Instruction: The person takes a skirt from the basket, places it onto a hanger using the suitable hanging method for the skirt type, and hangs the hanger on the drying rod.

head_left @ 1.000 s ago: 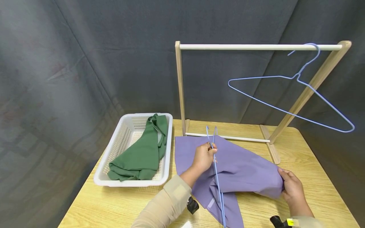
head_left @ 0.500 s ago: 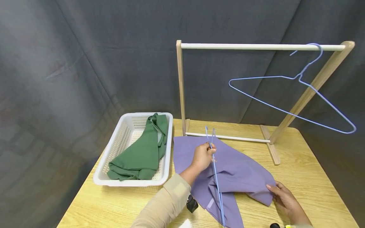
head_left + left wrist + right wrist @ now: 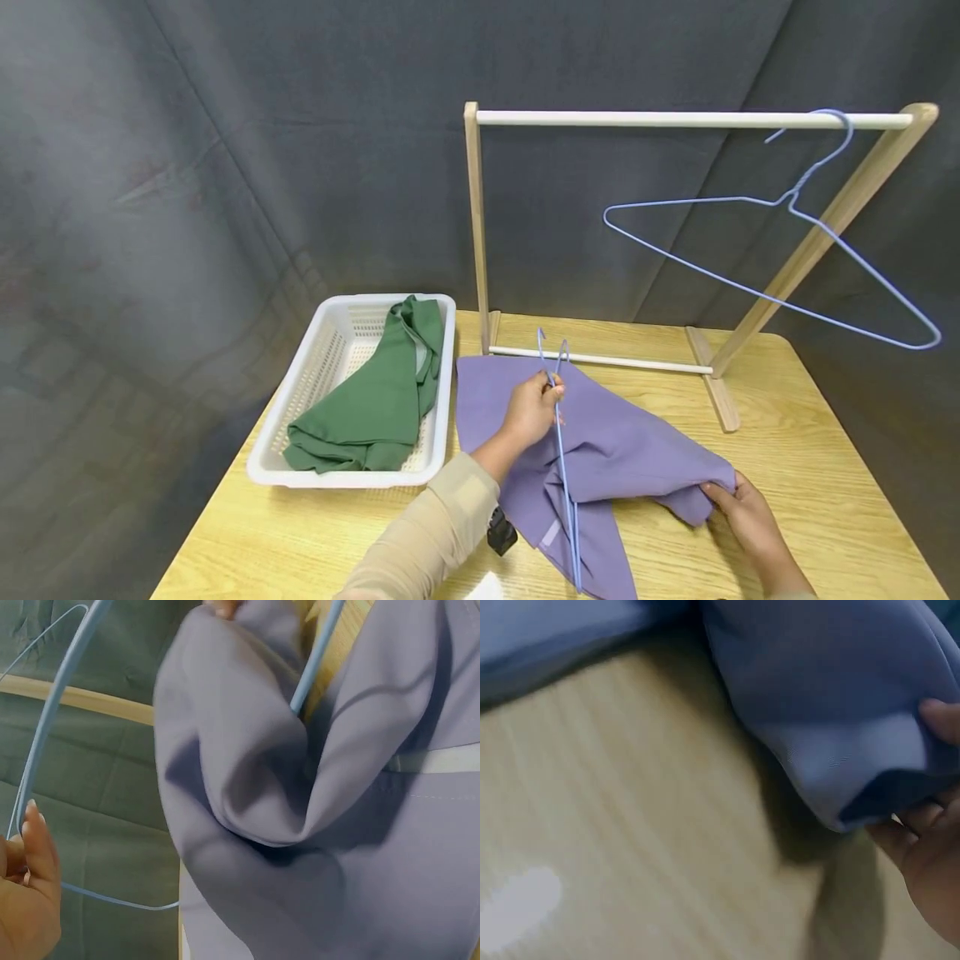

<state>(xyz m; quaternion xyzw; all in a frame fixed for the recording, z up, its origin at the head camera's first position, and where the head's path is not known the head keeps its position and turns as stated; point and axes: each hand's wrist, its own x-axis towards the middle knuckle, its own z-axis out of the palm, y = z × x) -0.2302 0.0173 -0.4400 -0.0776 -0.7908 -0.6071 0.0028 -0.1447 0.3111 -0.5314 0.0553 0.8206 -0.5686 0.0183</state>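
Observation:
A purple garment (image 3: 615,442) lies spread and partly folded over the table, with a pale strip on its underside. My left hand (image 3: 531,410) grips a blue wire hanger (image 3: 564,475), seen nearly edge-on above the garment; two hook-like ends show, and I cannot tell whether there is more than one hanger. In the left wrist view a length of blue wire (image 3: 319,660) passes behind a fold of cloth. My right hand (image 3: 753,517) pinches the garment's right end between thumb and fingers. The right wrist view shows this end as an open cuff-like edge (image 3: 855,780).
To the left stands a white perforated basket (image 3: 258,454) holding a green garment (image 3: 367,408). Behind the purple garment is a wooden rack (image 3: 476,233) with a white rail (image 3: 660,120). Another blue hanger (image 3: 697,200) hangs at its right end. A grey curtain backs the table (image 3: 810,433).
My right hand has shifted left and its hold has moved along the garment's right end, which is now bunched and slightly raised. The left hand and its hanger have barely moved.

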